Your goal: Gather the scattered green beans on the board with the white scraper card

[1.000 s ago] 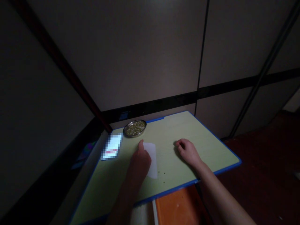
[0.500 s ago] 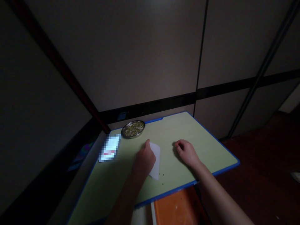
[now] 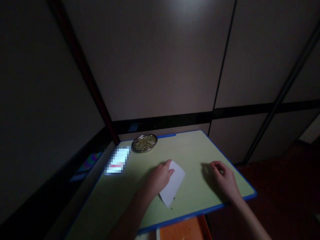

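In the head view my left hand [image 3: 160,177] grips a white sheet of paper [image 3: 175,181], thumb on its upper face, low over the pale green tabletop [image 3: 185,146]. Beside the paper's lower corner lie a few tiny dark bits [image 3: 171,208], too small to name. To the right, my right hand [image 3: 224,176] hovers above the table and casts a shadow, its fingers curled with the tips together. Whether something tiny sits between those fingertips I cannot make out. A round metal plate [image 3: 145,151] of small green and pale pieces, like sprouted beans, stands at the back left.
A bright, pixelated screen or sheet [image 3: 117,161] lies at the table's left. Blue edging [image 3: 185,218] rims the table, and an orange surface [image 3: 183,230] shows below its front. Dark panelled doors [image 3: 162,66] rise directly behind.
My left hand has turned the paper flatter and shifted it right. My right hand has moved right, towards the table's right edge. The camera view has tilted slightly.
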The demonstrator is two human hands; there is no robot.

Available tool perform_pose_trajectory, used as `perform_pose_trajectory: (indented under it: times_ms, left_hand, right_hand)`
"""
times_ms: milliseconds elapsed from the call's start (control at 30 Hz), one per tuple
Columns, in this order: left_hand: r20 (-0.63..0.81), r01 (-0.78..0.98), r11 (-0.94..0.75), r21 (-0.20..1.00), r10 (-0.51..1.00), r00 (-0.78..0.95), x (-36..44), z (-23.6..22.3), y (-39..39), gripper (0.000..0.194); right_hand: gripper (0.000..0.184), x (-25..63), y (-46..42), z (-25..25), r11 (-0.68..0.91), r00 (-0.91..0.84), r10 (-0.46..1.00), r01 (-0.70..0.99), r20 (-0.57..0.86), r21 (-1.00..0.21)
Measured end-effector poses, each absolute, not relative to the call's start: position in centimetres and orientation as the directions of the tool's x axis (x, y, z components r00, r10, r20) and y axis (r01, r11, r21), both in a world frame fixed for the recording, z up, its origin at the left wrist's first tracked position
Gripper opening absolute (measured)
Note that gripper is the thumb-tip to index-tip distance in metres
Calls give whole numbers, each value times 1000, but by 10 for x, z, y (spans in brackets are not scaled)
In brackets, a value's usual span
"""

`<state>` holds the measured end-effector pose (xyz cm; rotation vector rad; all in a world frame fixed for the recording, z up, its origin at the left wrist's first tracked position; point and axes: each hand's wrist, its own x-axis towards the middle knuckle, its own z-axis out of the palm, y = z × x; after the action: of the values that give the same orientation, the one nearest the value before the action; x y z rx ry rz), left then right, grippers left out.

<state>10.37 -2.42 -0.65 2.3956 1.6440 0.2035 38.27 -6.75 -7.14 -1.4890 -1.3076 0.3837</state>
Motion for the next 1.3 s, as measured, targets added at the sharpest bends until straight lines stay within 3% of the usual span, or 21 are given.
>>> perform_pose_trajectory:
  times_ms: [233, 433, 733, 967, 1133, 1300]
  left_hand:
    - [-13, 879, -409, 245, 905, 425, 105, -8, -30, 38]
    - [-20, 874, -470, 127, 879, 476, 106, -18, -34, 36]
    - [-14, 759, -649, 51, 760, 650, 111, -9, -43, 35]
    - [-9, 682, -731, -19, 682, 731, 121, -28, -58, 38]
    - [21, 692, -721, 28, 693, 721, 118, -19, -61, 38]
    - [154, 819, -556, 140, 830, 537, 71, 25, -42, 41]
  right_hand:
    - [30, 414, -79, -94, 118, 385, 832, 582, 400, -804]
    - [30, 413, -79, -101, 100, 360, 837, 640, 413, -761]
    - [29, 416, -79, -104, 104, 301, 850, 708, 432, -698]
    - [30, 413, -83, -98, 84, 288, 860, 734, 422, -674]
    - [31, 412, -85, -95, 58, 287, 870, 747, 400, -662]
    - [31, 419, -85, -101, 56, 286, 871, 751, 400, -658]
